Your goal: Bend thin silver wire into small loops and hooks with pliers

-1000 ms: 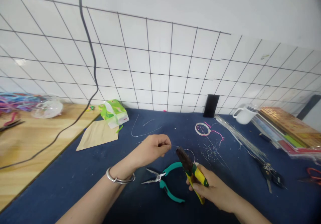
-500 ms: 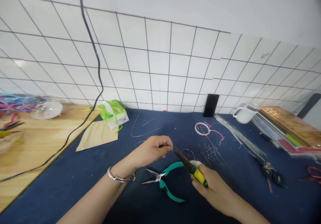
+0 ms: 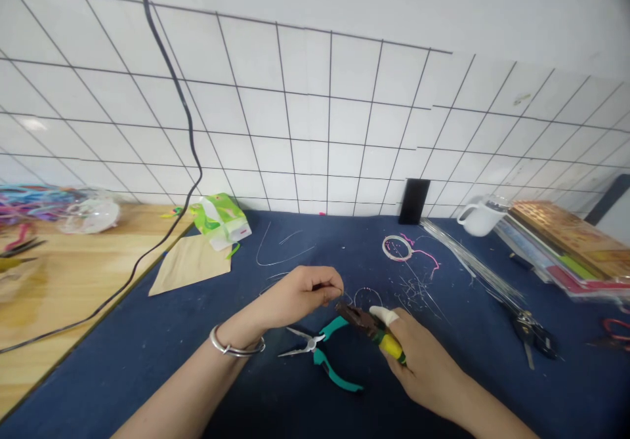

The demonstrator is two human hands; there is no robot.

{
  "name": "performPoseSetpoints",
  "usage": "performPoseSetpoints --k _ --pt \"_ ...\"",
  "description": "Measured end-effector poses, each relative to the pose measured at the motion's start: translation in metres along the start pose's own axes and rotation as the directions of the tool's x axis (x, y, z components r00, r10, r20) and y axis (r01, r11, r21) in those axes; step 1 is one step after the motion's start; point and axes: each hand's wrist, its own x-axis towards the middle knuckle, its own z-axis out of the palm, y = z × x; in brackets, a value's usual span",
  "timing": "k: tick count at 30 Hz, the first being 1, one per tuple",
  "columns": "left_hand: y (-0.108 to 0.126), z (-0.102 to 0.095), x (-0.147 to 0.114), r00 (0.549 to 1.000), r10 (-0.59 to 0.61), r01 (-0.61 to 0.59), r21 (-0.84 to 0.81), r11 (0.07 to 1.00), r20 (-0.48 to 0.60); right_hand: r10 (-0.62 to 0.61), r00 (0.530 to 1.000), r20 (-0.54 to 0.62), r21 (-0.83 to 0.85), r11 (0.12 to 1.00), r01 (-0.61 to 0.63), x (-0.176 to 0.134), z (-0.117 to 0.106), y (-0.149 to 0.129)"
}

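My left hand (image 3: 308,291), with a silver bangle at the wrist, pinches a thin wire (image 3: 347,297) between thumb and forefinger; much of the wire is hidden. My right hand (image 3: 423,347) is wrapped around the yellow-and-green handles of rusty pliers (image 3: 361,321). A white cover sits on one of its fingers. The pliers' jaws lie just right of my left fingertips; whether they touch the wire I cannot tell. Just behind the jaws shows a thin wire loop (image 3: 368,289). Below, teal-handled needle-nose pliers (image 3: 312,343) rest open on the dark blue cloth (image 3: 256,386).
Wire scraps (image 3: 418,291) and a white ring with pink thread (image 3: 397,248) lie at right. Beyond are a wire bundle (image 3: 462,255), scissors (image 3: 529,337), a white mug (image 3: 480,217) and stacked books (image 3: 571,242). A green packet (image 3: 222,219) and black cable (image 3: 193,137) are left.
The pliers in my right hand have turned, and their jaws have dropped slightly to the lower left. The white-covered finger shows more fully. My left hand has barely moved.
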Motion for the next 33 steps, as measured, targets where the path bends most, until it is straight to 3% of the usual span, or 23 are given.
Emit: performPoseSetpoints --k 9,11,13,15,18,20,22,24,26,29,33 --pt "-0.002 -0.001 0.001 0.999 -0.025 0.022 -0.067 0.998 -0.035 0.011 1.0 -0.028 0.035 0.999 -0.01 0.0 0.004 0.003" --pt "-0.004 -0.001 0.001 0.997 -0.054 0.048 -0.092 0.995 -0.057 0.049 0.999 -0.024 0.105 0.993 -0.047 0.002 -0.001 -0.001" --pt "-0.006 -0.001 0.002 0.992 -0.081 0.069 -0.116 0.991 -0.101 0.095 0.994 0.057 0.254 0.961 -0.107 0.003 -0.006 -0.003" --pt "-0.007 0.0 0.002 0.985 -0.096 0.076 -0.14 0.987 -0.143 0.1 0.975 0.198 0.468 0.865 -0.184 0.005 -0.008 -0.003" --pt "-0.006 0.0 0.002 0.98 -0.116 0.089 -0.163 0.983 -0.164 0.018 0.926 0.378 0.726 0.614 -0.308 0.005 -0.003 0.0" --pt "-0.005 0.0 0.002 0.977 -0.128 0.1 -0.162 0.982 -0.168 -0.042 0.902 0.431 0.804 0.471 -0.362 0.005 0.004 0.002" --pt "-0.004 0.0 0.001 0.975 -0.135 0.108 -0.158 0.982 -0.174 -0.083 0.895 0.439 0.831 0.417 -0.368 0.003 0.008 0.002" --pt "-0.002 0.0 0.001 0.974 -0.139 0.112 -0.155 0.982 -0.177 -0.074 0.91 0.409 0.816 0.475 -0.328 0.001 0.006 -0.001" --pt "0.0 0.0 0.0 0.974 -0.145 0.116 -0.164 0.98 -0.175 -0.026 0.945 0.327 0.724 0.649 -0.233 -0.001 0.0 -0.006" --pt "-0.001 0.0 0.0 0.978 -0.144 0.112 -0.203 0.973 -0.15 0.044 0.992 0.121 0.388 0.918 -0.088 -0.005 -0.009 -0.011" --pt "-0.006 0.005 0.003 0.989 -0.106 0.071 -0.303 0.95 -0.103 0.081 0.993 -0.082 0.015 0.997 -0.08 -0.007 -0.006 -0.008"
